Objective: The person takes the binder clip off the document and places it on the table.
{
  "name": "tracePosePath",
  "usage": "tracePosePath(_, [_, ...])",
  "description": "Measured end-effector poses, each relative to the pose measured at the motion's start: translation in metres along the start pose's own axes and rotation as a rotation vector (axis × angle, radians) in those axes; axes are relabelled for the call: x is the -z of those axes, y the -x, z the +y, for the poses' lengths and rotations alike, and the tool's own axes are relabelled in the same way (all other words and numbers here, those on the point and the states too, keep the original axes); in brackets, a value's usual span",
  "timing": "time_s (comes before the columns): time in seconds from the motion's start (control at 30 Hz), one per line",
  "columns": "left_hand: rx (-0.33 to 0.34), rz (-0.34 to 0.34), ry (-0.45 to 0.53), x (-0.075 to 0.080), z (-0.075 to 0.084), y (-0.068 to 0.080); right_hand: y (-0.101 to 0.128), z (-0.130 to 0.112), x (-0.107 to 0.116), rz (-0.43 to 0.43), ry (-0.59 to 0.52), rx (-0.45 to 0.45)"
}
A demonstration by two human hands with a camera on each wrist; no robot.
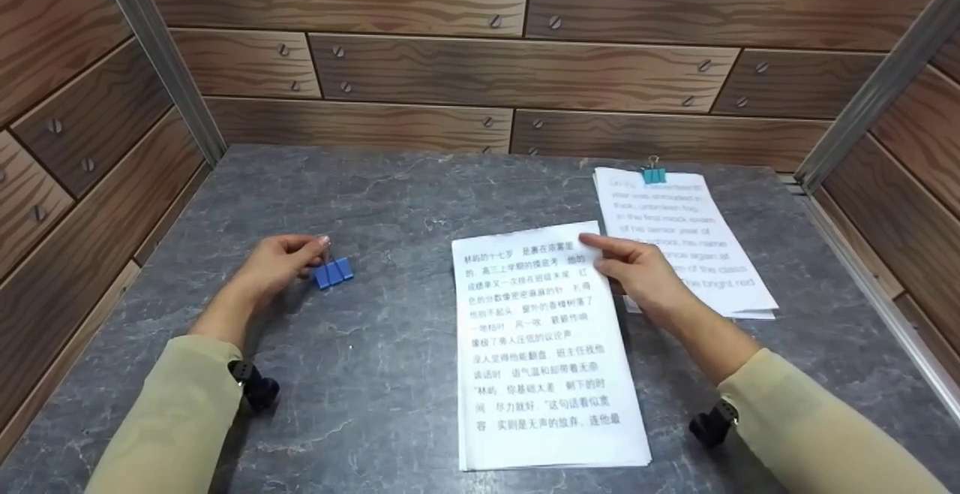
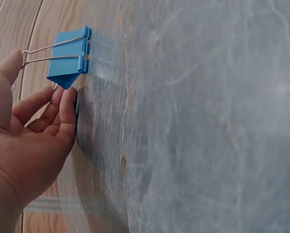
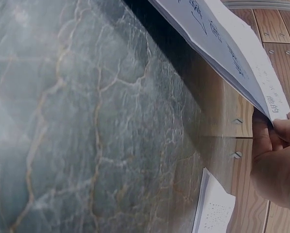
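Low in the frame, the paper stack (image 1: pixel 544 344) lies on the counter (image 1: pixel 375 374), our right hand (image 1: pixel 637 272) pinching its upper right corner, our left hand (image 1: pixel 281 261) gripping the blue binder clip (image 1: pixel 332 272) at centre-left, so we should square the edges first.

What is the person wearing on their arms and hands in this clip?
Both arms wear long, plain khaki-beige sleeves reaching the wrists. A small black device on a strap sits under each wrist, on the left and the right. The left hand and right hand are bare, without gloves; no rings show.
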State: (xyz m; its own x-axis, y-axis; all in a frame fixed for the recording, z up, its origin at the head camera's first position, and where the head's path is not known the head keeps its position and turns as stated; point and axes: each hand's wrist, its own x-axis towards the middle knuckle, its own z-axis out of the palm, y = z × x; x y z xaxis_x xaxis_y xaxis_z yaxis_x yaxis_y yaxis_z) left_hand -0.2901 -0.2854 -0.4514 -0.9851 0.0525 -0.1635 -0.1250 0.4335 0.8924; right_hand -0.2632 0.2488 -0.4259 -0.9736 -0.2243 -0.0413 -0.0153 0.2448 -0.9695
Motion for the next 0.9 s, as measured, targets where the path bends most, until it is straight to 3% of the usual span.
tracePosePath(0.47, [-0.031, 0.03, -0.044, 0.001, 0.01, 0.008, -0.001, -0.001, -0.003, 0.01, 0.01, 0.0])
tracePosePath(0.7, [-0.151, 0.119, -0.088, 0.001, 0.032, 0.018, -0.002, 0.0, -0.005, 0.024, 0.031, -0.005])
tracePosePath(0.9, [-0.279, 0.196, -0.112, -0.012, 0.054, 0.028, -0.005, 0.004, -0.006, 0.021, 0.019, 0.004])
